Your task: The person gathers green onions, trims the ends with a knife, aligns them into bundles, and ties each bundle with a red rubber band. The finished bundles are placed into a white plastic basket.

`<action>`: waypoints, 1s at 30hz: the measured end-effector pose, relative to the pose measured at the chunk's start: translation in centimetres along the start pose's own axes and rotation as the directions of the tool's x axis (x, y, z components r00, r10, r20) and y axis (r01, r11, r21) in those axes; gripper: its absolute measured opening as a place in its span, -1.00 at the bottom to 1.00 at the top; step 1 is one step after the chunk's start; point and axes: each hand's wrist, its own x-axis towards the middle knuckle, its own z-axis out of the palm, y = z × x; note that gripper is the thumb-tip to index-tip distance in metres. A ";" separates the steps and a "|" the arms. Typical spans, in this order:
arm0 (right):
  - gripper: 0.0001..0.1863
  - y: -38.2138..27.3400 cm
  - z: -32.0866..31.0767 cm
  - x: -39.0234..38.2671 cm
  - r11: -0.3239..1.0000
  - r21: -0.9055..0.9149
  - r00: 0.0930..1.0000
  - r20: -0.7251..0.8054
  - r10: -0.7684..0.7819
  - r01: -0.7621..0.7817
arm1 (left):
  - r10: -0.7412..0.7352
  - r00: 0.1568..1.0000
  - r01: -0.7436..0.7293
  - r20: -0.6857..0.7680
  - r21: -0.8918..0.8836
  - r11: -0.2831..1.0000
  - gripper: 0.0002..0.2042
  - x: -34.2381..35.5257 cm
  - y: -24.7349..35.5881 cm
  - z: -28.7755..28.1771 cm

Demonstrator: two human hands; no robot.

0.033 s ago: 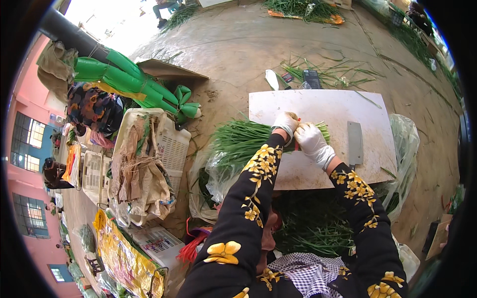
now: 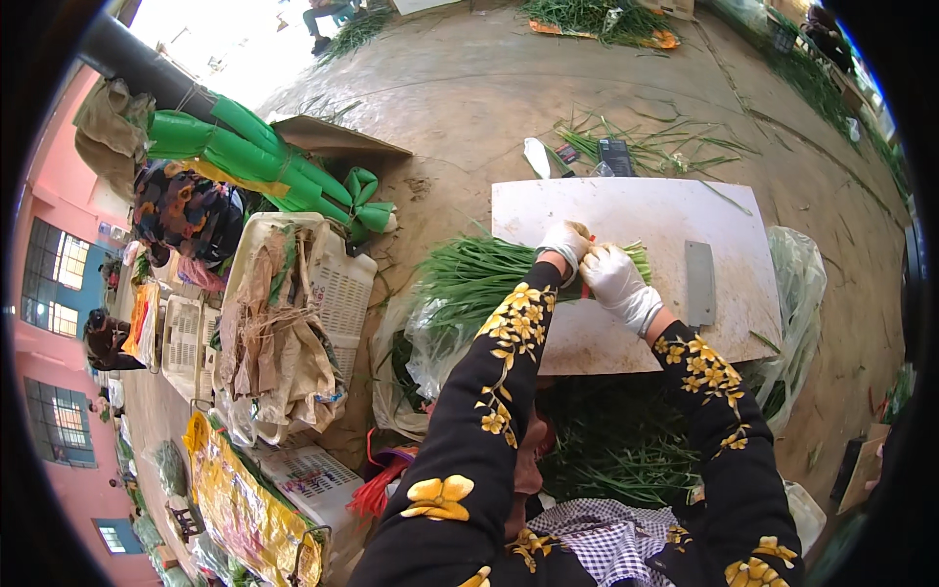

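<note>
A bunch of long green chives lies across the left part of a white board, its pale cut ends pointing right. Over the bunch is my left hand, in a white glove with bare fingertips showing, closed on the stems. Right against it, my gloved right hand has its fingers pinched at a red tie that crosses the bunch. Both hands hide part of the tie and stems. To the right of my right hand, a cleaver lies flat on the board.
Loose green stalks fill the space below the board. Clear plastic bags hang at its sides. Beyond it are a dark box and scattered stalks. Left stand a white crate with sacks and green rolled plastic. Another person is far left.
</note>
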 end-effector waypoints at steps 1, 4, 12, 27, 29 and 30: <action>-0.93 -0.1 -0.6 0.2 0.998 -0.026 0.997 0.054 -0.064 0.065 | 0.049 0.997 -0.057 0.060 0.135 0.989 -0.84 0.0 0.4 -0.6; -0.93 -1.2 -2.1 0.8 0.972 -0.064 0.937 0.288 -0.199 0.226 | 0.064 0.968 -0.151 0.244 0.353 0.923 -0.78 -0.8 2.5 -1.7; -0.71 -5.2 1.2 0.3 0.990 0.054 0.917 0.372 -0.140 0.129 | -0.087 0.696 -0.592 0.713 0.638 0.491 -0.62 -3.4 9.2 0.0; -0.77 -2.7 0.8 2.7 0.876 0.099 0.703 0.642 0.306 -0.472 | 0.481 0.810 -0.227 -0.335 0.577 0.785 -0.85 -15.6 7.0 -3.5; -0.78 -3.4 -0.8 4.6 0.878 0.079 0.677 0.670 0.304 -0.473 | 0.289 0.919 -0.080 -0.268 0.591 0.803 -0.79 -16.4 2.6 -3.9; -0.77 -3.4 -1.3 4.7 0.886 0.073 0.688 0.661 0.300 -0.457 | 0.266 0.945 -0.085 -0.189 0.644 0.760 -0.76 -16.2 0.2 -3.4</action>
